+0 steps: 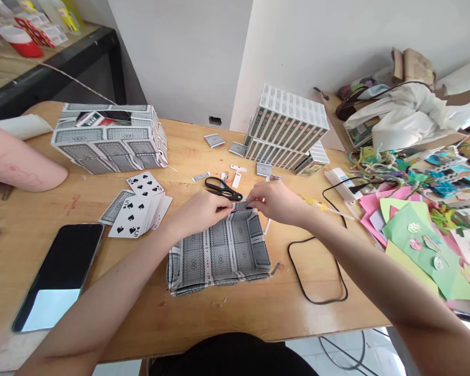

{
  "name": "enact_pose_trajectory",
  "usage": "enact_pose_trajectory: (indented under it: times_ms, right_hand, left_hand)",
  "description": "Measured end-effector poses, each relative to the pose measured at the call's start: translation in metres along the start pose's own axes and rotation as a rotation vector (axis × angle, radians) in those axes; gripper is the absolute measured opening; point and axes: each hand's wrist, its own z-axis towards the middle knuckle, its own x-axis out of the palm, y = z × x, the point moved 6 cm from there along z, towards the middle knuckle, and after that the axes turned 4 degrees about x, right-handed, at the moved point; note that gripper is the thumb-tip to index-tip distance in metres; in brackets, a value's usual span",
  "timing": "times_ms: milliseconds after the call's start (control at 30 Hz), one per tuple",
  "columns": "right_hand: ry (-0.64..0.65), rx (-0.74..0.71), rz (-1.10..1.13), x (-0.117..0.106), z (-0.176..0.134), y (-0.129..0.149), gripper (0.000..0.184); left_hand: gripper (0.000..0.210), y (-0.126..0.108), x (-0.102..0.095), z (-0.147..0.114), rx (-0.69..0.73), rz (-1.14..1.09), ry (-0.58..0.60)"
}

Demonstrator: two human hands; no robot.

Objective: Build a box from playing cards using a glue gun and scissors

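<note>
An open box made of folded grey-backed playing cards stands on the table in front of me. My left hand is closed at its far rim, thumb and fingers pinched together. On the same rim, a little to the right, my right hand pinches a small grey flap of card. Fingers partly hide what is between them. Black-handled scissors lie just beyond the hands. Loose playing cards, a five and a nine of spades among them, lie left of the box.
A finished-looking card tissue box stands back left; stacked card packs stand back right. A phone lies left. Card scraps, a power strip, a black cable and coloured papers surround. Another person's arm rests far left.
</note>
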Motion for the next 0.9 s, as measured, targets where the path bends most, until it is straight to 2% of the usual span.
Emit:
enact_pose_trajectory:
  times_ms: [267, 567, 900]
  right_hand:
    - [-0.164, 0.031, 0.094, 0.0027, -0.0072, -0.0038, 0.018]
    - [-0.159, 0.018, 0.104, 0.0007, -0.0076, -0.0025, 0.015]
    - [-0.158, -0.002, 0.140, 0.0028, -0.0057, -0.0041, 0.017]
  left_hand:
    - [0.022, 0.0008, 0.0034, 0.0008, -0.003, 0.053, 0.034]
    - [0.023, 0.0005, 0.0045, 0.0005, -0.010, 0.097, 0.058]
    - [0.021, -0.0014, 0.0022, 0.0015, 0.002, 0.121, 0.021]
